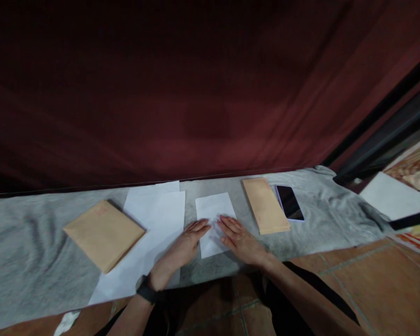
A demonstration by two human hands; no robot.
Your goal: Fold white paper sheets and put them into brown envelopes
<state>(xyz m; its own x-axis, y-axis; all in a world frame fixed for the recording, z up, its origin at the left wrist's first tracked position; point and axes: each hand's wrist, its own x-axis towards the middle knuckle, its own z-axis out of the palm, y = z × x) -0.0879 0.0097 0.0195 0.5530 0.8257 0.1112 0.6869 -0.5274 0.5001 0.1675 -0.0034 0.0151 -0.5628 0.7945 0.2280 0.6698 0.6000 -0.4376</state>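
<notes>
Both forearms are reaching forward and angling inward, the left one bearing a black wristwatch (147,290). The left hand (189,241) is resting palm down with its fingers outstretched, their tips overlapping the left edge of the small white paper (215,207). The right hand (244,243) is lying palm down opposite, its fingers uncurled and pressing onto the paper's right half. The paper is lying flat between them, directly before the person.

The near edge of the grey cloth (336,235) is running above the tiled floor (374,270). A narrow grey strip is separating the paper from the large white sheets (157,217) at left; a wider one is showing between it and the right brown envelopes (266,205).

The cloth is appearing soft and wrinkling toward both ends. The left brown envelopes (104,235) are sitting diagonally, partly covering the large sheets. A dark-screened phone (290,203) is lying just beside the right stack; contact cannot be determined. Beyond, dark red fabric (210,116) is hanging along the cloth's far edge.
</notes>
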